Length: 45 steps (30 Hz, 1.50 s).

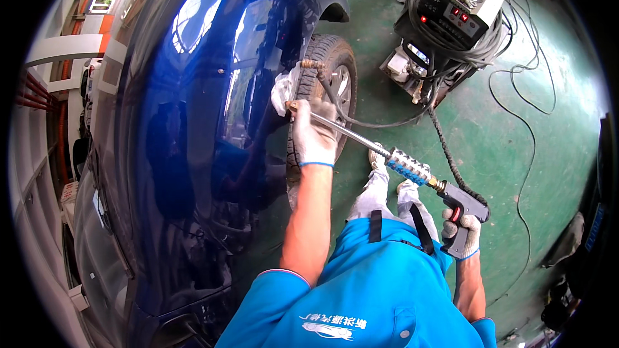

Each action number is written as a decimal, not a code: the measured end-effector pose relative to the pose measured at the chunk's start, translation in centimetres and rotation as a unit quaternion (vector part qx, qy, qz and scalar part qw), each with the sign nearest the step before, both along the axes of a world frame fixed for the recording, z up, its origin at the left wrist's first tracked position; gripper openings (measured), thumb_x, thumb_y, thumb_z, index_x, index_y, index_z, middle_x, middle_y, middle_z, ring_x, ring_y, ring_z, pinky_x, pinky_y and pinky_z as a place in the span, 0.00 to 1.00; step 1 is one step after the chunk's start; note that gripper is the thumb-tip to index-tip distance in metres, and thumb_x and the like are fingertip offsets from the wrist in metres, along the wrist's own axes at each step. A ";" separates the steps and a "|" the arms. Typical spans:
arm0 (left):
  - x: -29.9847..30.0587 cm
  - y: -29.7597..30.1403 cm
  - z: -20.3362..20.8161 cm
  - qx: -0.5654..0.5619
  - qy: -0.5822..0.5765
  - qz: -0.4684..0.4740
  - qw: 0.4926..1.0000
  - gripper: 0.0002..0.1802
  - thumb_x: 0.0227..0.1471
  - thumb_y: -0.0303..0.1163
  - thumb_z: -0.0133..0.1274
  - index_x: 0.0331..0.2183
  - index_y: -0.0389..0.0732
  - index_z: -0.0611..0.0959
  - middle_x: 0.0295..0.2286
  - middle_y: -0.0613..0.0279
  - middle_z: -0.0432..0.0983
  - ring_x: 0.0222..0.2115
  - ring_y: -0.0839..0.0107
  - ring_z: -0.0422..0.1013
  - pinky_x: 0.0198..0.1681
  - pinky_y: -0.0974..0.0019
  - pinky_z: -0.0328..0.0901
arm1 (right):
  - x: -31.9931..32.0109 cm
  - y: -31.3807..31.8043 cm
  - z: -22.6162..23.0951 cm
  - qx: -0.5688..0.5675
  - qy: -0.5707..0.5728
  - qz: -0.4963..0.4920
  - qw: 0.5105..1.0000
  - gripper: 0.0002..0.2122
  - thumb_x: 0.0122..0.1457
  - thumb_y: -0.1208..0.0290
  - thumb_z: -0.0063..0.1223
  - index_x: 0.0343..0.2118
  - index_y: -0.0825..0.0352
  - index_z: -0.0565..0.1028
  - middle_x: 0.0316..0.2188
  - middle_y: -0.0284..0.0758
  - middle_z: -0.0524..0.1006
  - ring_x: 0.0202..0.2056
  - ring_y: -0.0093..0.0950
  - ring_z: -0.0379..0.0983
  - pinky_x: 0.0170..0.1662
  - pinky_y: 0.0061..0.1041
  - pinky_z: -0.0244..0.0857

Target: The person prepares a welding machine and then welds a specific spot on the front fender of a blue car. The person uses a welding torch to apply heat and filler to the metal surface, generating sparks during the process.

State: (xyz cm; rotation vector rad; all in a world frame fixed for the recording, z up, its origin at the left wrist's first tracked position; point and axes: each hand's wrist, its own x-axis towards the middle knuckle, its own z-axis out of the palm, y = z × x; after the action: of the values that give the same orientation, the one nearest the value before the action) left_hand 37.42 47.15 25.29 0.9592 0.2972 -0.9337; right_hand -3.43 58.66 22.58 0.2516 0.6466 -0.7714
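Observation:
My right hand (465, 232), in a white knitted glove, wraps round the pistol grip of a slide hammer dent puller (469, 203), with a finger by its red trigger. A sliding weight (407, 166) sits on the puller's long metal rod (351, 134) near the gun. My gloved left hand (314, 134) closes on the rod close to its tip. That tip is at the wheel-arch edge of a blue car fender (193, 109), by a whitish patch (282, 92); whether it touches is too small to tell. Just above, a brass-coloured clamp (313, 64) sits at the fender edge.
A welding machine (459, 6) with coiled cables and a lit red display stands on a cart at the far right. One cable (380, 125) runs to the clamp, another (446, 145) to the gun. The tyre (332, 58) is below the fender. A thin cable (530, 154) trails over the green floor.

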 end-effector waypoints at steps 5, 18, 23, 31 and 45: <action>-13.9 3.9 -3.9 0.077 -0.017 -0.208 0.975 0.05 0.55 0.30 0.57 0.35 0.41 0.80 0.26 0.59 0.78 0.24 0.65 0.75 0.32 0.59 0.74 | -0.2 0.2 -0.8 0.004 -0.030 0.017 0.999 0.29 0.49 0.74 0.57 0.57 0.73 0.64 0.36 0.48 0.79 0.26 0.35 0.78 0.29 0.30 0.78; -13.7 3.7 -3.8 0.082 0.003 -0.202 0.976 0.08 0.55 0.29 0.57 0.39 0.40 0.80 0.20 0.60 0.76 0.21 0.67 0.74 0.32 0.56 0.74 | -0.6 0.6 -0.9 0.028 -0.021 0.009 0.999 0.31 0.50 0.73 0.56 0.60 0.71 0.63 0.37 0.47 0.79 0.26 0.34 0.77 0.29 0.29 0.77; -13.1 3.7 -4.2 0.027 0.007 -0.182 0.983 0.09 0.56 0.28 0.56 0.40 0.40 0.79 0.21 0.60 0.76 0.22 0.68 0.74 0.32 0.60 0.74 | -0.6 0.6 -0.5 0.009 -0.019 0.015 1.000 0.31 0.51 0.72 0.56 0.60 0.71 0.63 0.38 0.46 0.79 0.26 0.33 0.76 0.29 0.28 0.76; -6.5 3.2 -4.7 -0.036 -0.066 -0.188 0.979 0.06 0.60 0.34 0.54 0.37 0.43 0.79 0.26 0.61 0.79 0.27 0.70 0.76 0.34 0.63 0.73 | -0.7 0.2 -0.3 0.035 -0.023 0.013 0.999 0.32 0.53 0.71 0.54 0.62 0.71 0.60 0.37 0.47 0.79 0.27 0.32 0.75 0.30 0.29 0.76; 3.2 -0.8 -3.1 -0.442 0.183 -0.183 0.859 0.18 0.64 0.47 0.47 0.29 0.43 0.74 0.14 0.74 0.52 0.12 0.82 0.51 0.15 0.74 0.54 | -2.0 2.1 -0.3 0.045 0.014 -0.011 0.999 0.27 0.48 0.72 0.58 0.53 0.74 0.67 0.32 0.46 0.79 0.23 0.34 0.76 0.26 0.29 0.76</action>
State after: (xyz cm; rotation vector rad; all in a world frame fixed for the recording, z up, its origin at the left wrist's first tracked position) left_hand 40.59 46.39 22.16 -0.0337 -0.0253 -1.4253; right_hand -5.40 60.77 22.26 0.3305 0.7070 -0.7702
